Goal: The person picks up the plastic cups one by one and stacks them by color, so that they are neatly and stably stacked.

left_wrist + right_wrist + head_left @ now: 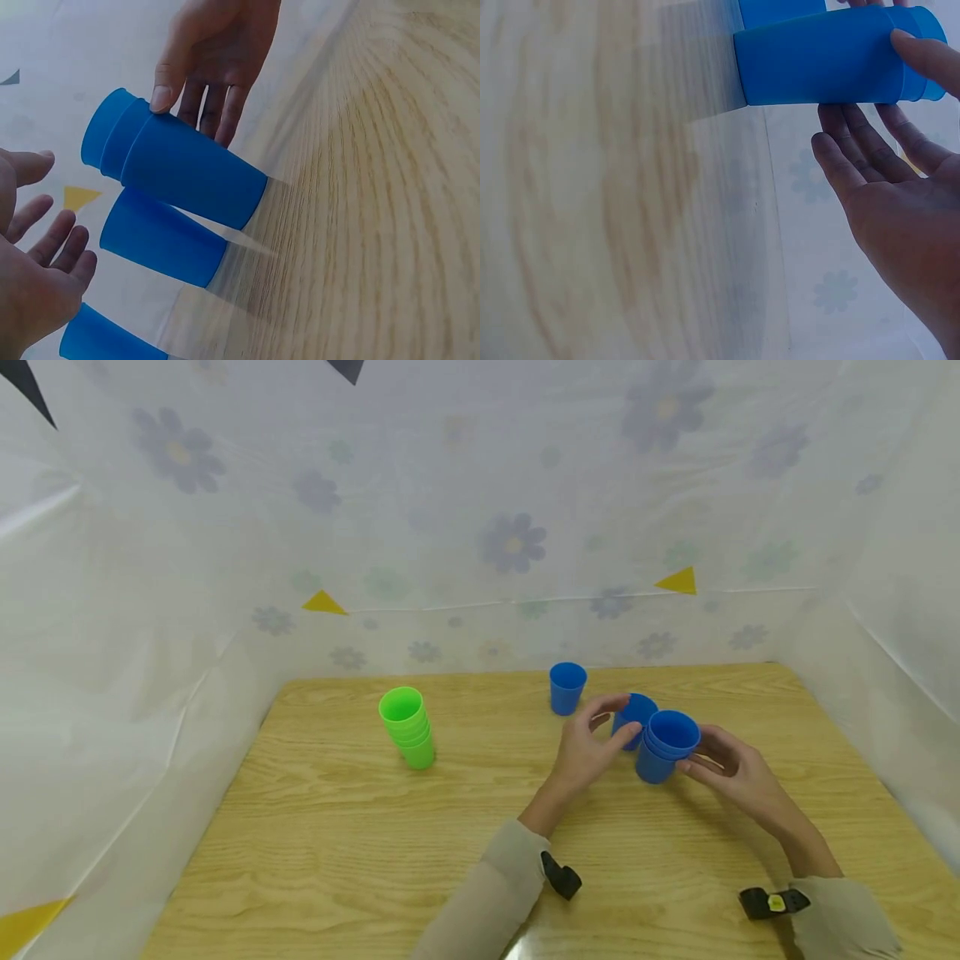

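A blue stack [663, 745] of nested cups stands upright on the wooden table [337, 843], and everything else can be placed from it. Two rims show plainly at its top, so it counts at least two cups; any more inside cannot be told. The right hand [731, 768] is just to the right of the stack, with its thumb laid on the rim and the other fingers [855, 150] straight and spread alongside the wall, so it touches the stack rather than clasps it. The left hand [592, 747] is just to the left of the stack, fingers loosely bent and parted, holding nothing; its fingertips lie close to a single blue cup [633, 717] that stands right behind the stack, but whether they touch it cannot be told. A second single blue cup [567, 687] stands farther back and to the left of the stack, near the table's far edge. Well to the left of the stack stands a green stack [408, 727] of nested cups, roughly four rims showing. That makes two stacks and two loose blue cups on the table.
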